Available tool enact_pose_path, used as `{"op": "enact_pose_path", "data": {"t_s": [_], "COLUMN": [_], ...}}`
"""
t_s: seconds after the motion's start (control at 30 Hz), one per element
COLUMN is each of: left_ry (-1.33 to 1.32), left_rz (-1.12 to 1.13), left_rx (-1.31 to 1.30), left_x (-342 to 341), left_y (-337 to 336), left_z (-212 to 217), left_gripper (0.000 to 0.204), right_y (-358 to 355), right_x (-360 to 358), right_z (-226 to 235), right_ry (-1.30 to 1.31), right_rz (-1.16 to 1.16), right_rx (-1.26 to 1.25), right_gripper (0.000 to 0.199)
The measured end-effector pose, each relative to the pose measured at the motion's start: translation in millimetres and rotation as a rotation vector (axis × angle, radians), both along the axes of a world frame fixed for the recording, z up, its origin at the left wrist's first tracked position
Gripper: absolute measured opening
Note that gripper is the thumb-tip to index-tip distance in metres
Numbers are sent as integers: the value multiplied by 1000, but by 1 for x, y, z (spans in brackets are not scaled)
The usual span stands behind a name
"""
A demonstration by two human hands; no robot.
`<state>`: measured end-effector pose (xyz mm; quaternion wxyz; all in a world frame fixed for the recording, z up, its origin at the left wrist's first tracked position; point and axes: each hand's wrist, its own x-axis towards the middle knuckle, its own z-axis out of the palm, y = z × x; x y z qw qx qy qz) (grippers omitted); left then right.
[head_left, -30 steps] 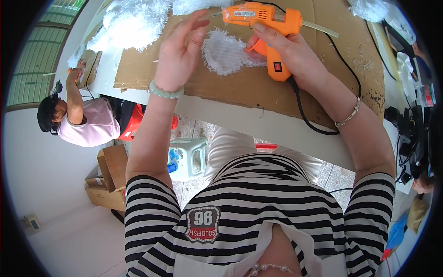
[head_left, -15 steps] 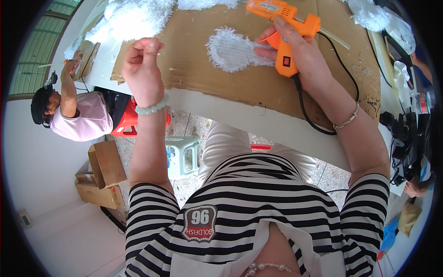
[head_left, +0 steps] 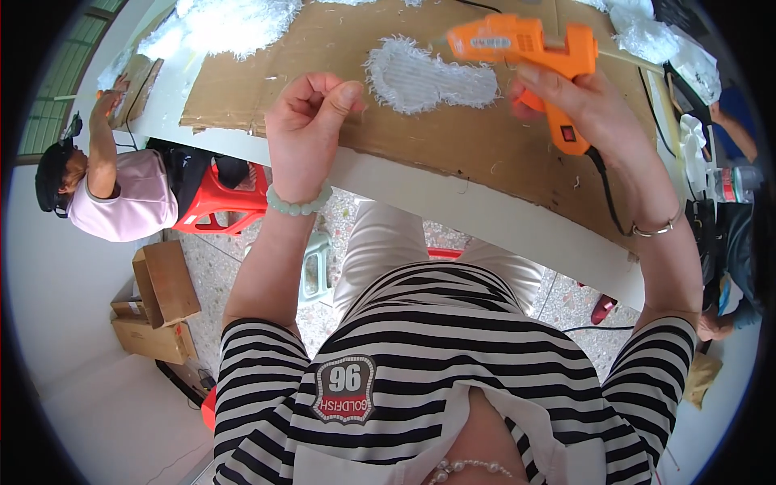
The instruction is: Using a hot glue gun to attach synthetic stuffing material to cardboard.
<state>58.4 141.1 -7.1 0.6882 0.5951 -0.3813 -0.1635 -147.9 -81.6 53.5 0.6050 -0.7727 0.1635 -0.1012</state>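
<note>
My right hand (head_left: 594, 101) grips an orange hot-glue gun (head_left: 533, 61) by its handle, its nozzle pointing left above a white fluffy sole-shaped piece (head_left: 428, 77). That piece lies on a brown cardboard sheet (head_left: 501, 145) covering the table. My left hand (head_left: 311, 121) is lifted over the near edge of the cardboard, left of the fluffy piece, with fingers curled and thumb pressed to the fingertips; whether anything is pinched there is too small to tell. A pale bead bracelet circles the left wrist.
A heap of white fluff (head_left: 226, 24) lies at the far left of the table. The glue gun's black cord (head_left: 606, 194) runs off the near edge. Another person (head_left: 113, 194) works at the table's left end beside a red stool (head_left: 222, 206). Cardboard boxes (head_left: 162, 299) stand on the floor.
My left hand pulled away from the fluffy piece toward the near left and closed its fingers. The glue gun stayed above the piece in my right hand.
</note>
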Motion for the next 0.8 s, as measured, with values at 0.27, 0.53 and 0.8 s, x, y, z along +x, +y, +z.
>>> {"op": "enact_pose_path", "data": {"t_s": [0.27,0.53,0.8], "left_ry": [-120,-147,-349], "left_rz": [13,13,17], "left_rx": [137,66,298], "left_x": [8,11,11], "left_y": [-11,-14,-17], "left_z": [4,9,14], "left_gripper": [6,15,17], "right_y": [6,9,9], "right_x": [-13,-10,-9], "right_z": [-7,-10,-12], "right_ry": [114,156,168], "right_rz": [-16,-18,-4], "right_rx": [-154,-166,-160], "right_gripper": [37,40,39]}}
